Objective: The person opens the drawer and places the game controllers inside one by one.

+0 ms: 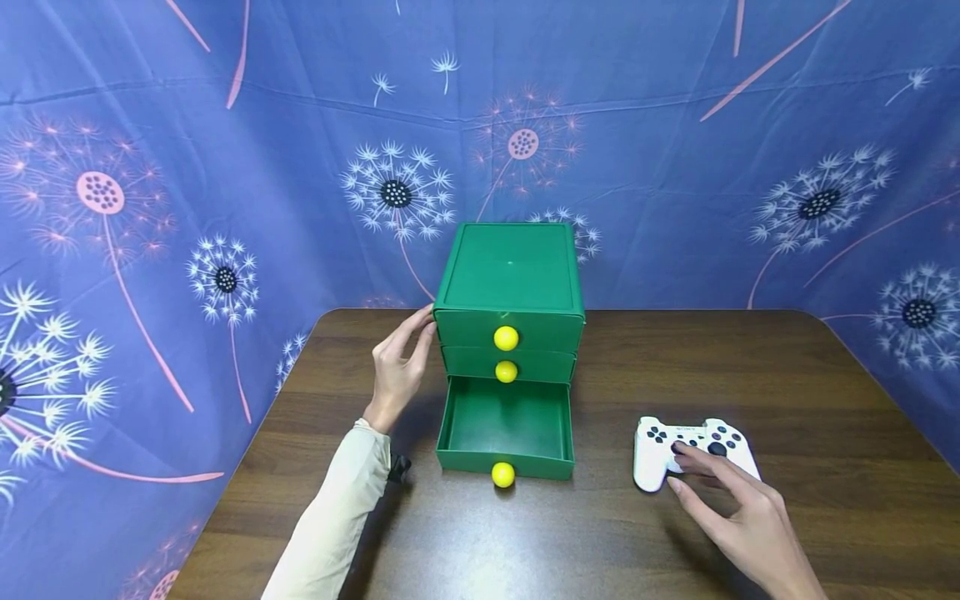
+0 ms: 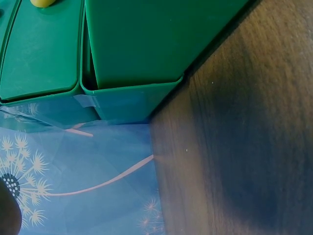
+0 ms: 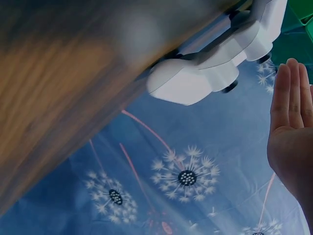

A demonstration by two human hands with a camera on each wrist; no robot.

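A green drawer cabinet with round yellow knobs stands on the table. Its bottom drawer is pulled out, while the two upper ones sit in. At the cabinet's upper left edge, my left hand touches the side with extended fingers; only a dark bit of a finger shows in the left wrist view. To the right lies a white game controller. My right hand is over its near edge, fingers straight and not gripping; whether the fingertips touch it, I cannot tell. The controller also appears in the right wrist view.
A brown wooden table carries everything. Behind it hangs a blue cloth with a dandelion print. A small black object shows beside the left sleeve, left of the open drawer.
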